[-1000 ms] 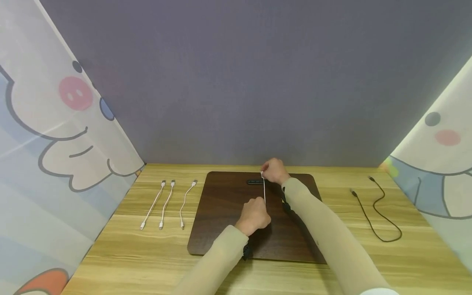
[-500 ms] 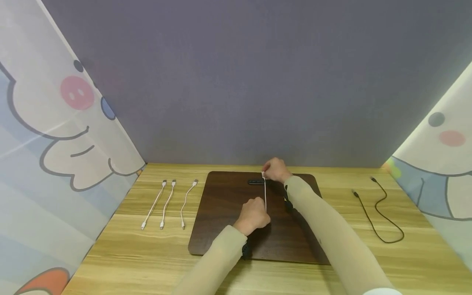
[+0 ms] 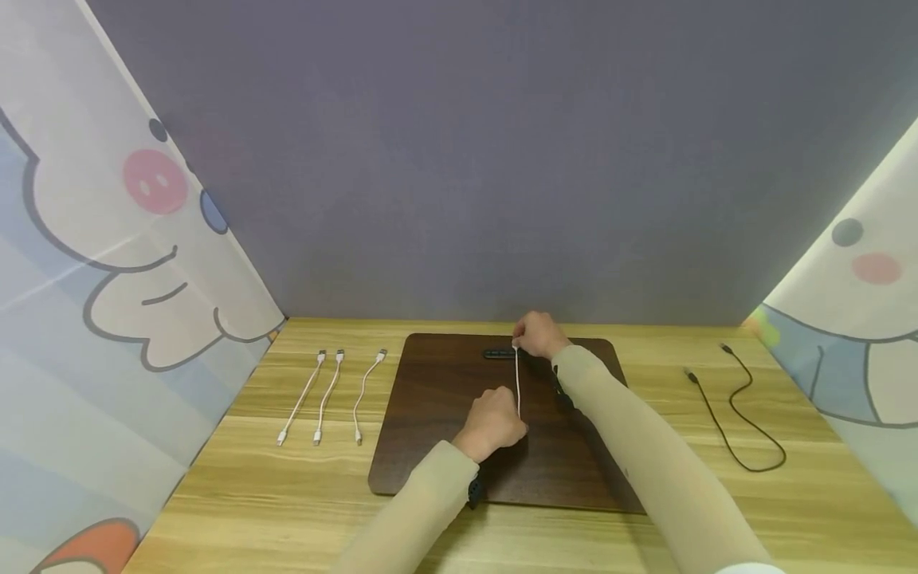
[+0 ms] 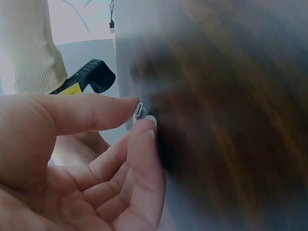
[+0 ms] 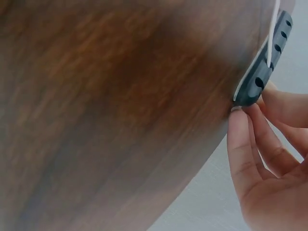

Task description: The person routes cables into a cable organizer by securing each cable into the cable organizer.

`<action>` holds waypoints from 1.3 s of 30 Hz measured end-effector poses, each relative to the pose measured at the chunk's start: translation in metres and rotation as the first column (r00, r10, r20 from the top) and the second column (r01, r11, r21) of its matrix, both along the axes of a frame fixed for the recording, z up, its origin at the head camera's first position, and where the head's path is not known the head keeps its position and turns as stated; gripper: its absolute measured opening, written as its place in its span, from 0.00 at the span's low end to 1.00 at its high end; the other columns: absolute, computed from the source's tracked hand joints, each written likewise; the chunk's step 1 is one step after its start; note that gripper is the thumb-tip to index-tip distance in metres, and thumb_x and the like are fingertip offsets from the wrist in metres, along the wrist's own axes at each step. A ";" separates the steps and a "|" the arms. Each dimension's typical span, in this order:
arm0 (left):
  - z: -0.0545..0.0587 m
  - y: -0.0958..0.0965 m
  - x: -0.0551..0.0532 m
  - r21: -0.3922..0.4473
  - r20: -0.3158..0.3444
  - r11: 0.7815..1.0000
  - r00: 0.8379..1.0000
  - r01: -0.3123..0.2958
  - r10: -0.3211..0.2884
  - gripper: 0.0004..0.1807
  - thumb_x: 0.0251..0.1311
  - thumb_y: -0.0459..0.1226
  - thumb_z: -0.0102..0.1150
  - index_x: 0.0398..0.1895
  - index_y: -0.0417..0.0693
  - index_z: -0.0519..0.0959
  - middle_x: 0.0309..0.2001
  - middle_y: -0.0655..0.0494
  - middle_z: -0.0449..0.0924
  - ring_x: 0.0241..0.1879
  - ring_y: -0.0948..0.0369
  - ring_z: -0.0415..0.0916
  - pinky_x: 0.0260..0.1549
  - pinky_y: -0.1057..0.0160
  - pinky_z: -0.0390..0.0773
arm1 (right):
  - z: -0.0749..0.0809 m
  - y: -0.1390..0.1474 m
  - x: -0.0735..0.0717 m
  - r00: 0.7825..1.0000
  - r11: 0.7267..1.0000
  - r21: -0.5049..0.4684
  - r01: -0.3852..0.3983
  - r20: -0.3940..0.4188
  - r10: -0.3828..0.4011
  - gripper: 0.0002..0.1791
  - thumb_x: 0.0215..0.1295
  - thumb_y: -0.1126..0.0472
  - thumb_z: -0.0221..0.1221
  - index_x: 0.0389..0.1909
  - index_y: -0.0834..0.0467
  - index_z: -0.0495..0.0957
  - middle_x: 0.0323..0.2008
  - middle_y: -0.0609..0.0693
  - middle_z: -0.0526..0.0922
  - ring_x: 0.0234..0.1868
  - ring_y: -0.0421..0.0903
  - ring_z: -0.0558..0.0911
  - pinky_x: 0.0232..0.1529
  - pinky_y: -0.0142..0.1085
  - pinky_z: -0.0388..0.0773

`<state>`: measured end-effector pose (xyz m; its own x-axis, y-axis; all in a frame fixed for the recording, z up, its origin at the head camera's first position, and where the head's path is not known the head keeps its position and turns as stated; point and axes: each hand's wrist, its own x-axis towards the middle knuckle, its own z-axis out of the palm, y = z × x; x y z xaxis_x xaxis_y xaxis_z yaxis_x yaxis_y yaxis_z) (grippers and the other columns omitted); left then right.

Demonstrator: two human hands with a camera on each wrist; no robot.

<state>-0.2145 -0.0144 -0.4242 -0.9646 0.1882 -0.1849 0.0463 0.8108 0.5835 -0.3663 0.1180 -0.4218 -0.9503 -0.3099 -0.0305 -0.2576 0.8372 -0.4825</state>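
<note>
Two hands work one white cable above a brown board, where, compared with a second ago, we see the cable's far end brought down onto the black holder; we judge that this puts the cable at one of the slots, though how firmly it sits we cannot tell. The left hand, nearer us, pinches the cable's near plug between thumb and forefinger. The right hand, at the holder's right end, has its fingertips drawn together; from overhead we read them as grasping the cable's far end, but its plug is hidden from us in the right wrist view. On the wooden table, we count three more white cables to the left and a black cable looped to the right, all well apart from the hands. Only the right hand, covering the holder's end, blocks our view
</note>
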 end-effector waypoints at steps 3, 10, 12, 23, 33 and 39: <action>0.000 0.001 0.000 0.012 0.002 1.000 1.000 -0.007 0.007 0.16 0.58 0.34 0.72 0.18 0.43 0.76 0.19 0.52 0.75 0.18 0.57 0.73 0.20 0.59 0.76 | 0.001 0.000 0.002 1.000 0.999 0.037 -0.019 -0.013 0.019 0.09 0.70 0.63 0.62 0.44 0.62 0.88 0.49 0.59 0.86 0.55 0.60 0.80 0.54 0.50 0.79; -0.001 0.000 -0.002 -0.002 -0.044 1.000 0.999 -0.004 0.004 0.15 0.58 0.35 0.72 0.18 0.42 0.77 0.19 0.52 0.75 0.19 0.56 0.74 0.21 0.58 0.77 | 0.002 0.001 0.006 0.999 1.000 0.025 -0.016 -0.047 0.017 0.13 0.71 0.67 0.58 0.50 0.65 0.85 0.52 0.61 0.85 0.59 0.62 0.78 0.58 0.51 0.77; 0.001 -0.002 -0.002 -0.017 -0.065 1.000 0.998 -0.002 0.001 0.16 0.59 0.37 0.72 0.18 0.42 0.77 0.19 0.52 0.75 0.20 0.55 0.74 0.21 0.57 0.77 | 0.005 0.003 0.008 0.999 1.000 0.003 -0.014 -0.050 0.014 0.14 0.72 0.67 0.57 0.52 0.66 0.84 0.53 0.62 0.84 0.59 0.62 0.79 0.58 0.51 0.78; 0.003 -0.007 0.000 0.004 -0.106 1.000 0.994 0.030 -0.029 0.27 0.62 0.38 0.70 0.08 0.50 0.68 0.09 0.60 0.62 0.12 0.61 0.64 0.13 0.64 0.67 | 0.019 0.027 0.026 0.998 0.999 -0.032 -0.033 -0.060 0.031 0.13 0.73 0.67 0.57 0.53 0.66 0.84 0.52 0.62 0.84 0.56 0.61 0.80 0.55 0.52 0.79; -0.002 -0.006 0.000 0.079 -0.142 0.995 0.988 0.067 -0.055 0.13 0.64 0.39 0.68 0.23 0.48 0.78 0.22 0.58 0.75 0.18 0.60 0.71 0.18 0.62 0.70 | 0.017 0.073 0.055 0.995 0.999 -0.005 -0.051 -0.084 0.050 0.11 0.72 0.67 0.58 0.49 0.68 0.84 0.48 0.63 0.85 0.51 0.63 0.82 0.51 0.55 0.80; -0.002 -0.003 0.002 0.160 -0.163 0.982 0.984 0.101 -0.074 0.09 0.67 0.37 0.65 0.27 0.48 0.80 0.22 0.59 0.75 0.16 0.61 0.70 0.17 0.63 0.69 | 0.015 0.099 0.066 0.997 1.000 0.026 -0.008 -0.071 0.010 0.12 0.71 0.65 0.59 0.49 0.68 0.83 0.48 0.64 0.84 0.50 0.63 0.82 0.50 0.56 0.79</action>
